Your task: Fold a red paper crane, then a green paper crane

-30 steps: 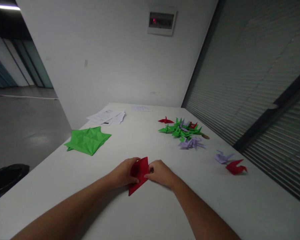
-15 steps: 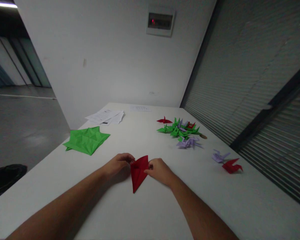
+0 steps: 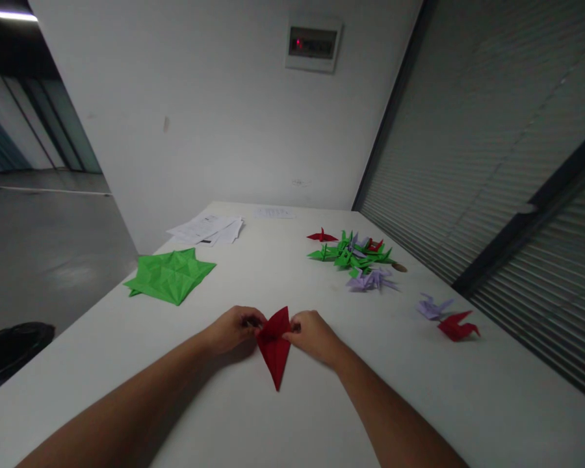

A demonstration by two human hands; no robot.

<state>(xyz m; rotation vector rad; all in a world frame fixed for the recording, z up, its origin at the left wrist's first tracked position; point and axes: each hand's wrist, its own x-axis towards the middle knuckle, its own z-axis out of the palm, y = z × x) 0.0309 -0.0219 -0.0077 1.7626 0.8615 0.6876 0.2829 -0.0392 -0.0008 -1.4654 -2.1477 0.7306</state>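
Note:
A folded piece of red origami paper (image 3: 275, 351) lies between my hands over the white table (image 3: 234, 422). It has a long kite shape, with one point toward me and a shorter point at the far end. My left hand (image 3: 236, 330) pinches its left edge, fingers curled. On the opposite edge my right hand (image 3: 312, 335) grips the paper between thumb and index finger. Some fingertips are hidden behind the paper and the curled fingers.
Creased green paper sheets (image 3: 173, 276) lie at the left. Several folded green cranes (image 3: 346, 253) are heaped at the back right, with purple cranes (image 3: 370, 281) beside them. Nearer stands a red crane (image 3: 458, 326). Printed papers (image 3: 207, 229) lie at the back; a black bin (image 3: 14, 351) stands left.
The red paper has turned slightly, its near point swinging right and toward me. My left hand has shifted a little nearer; both hands keep their hold.

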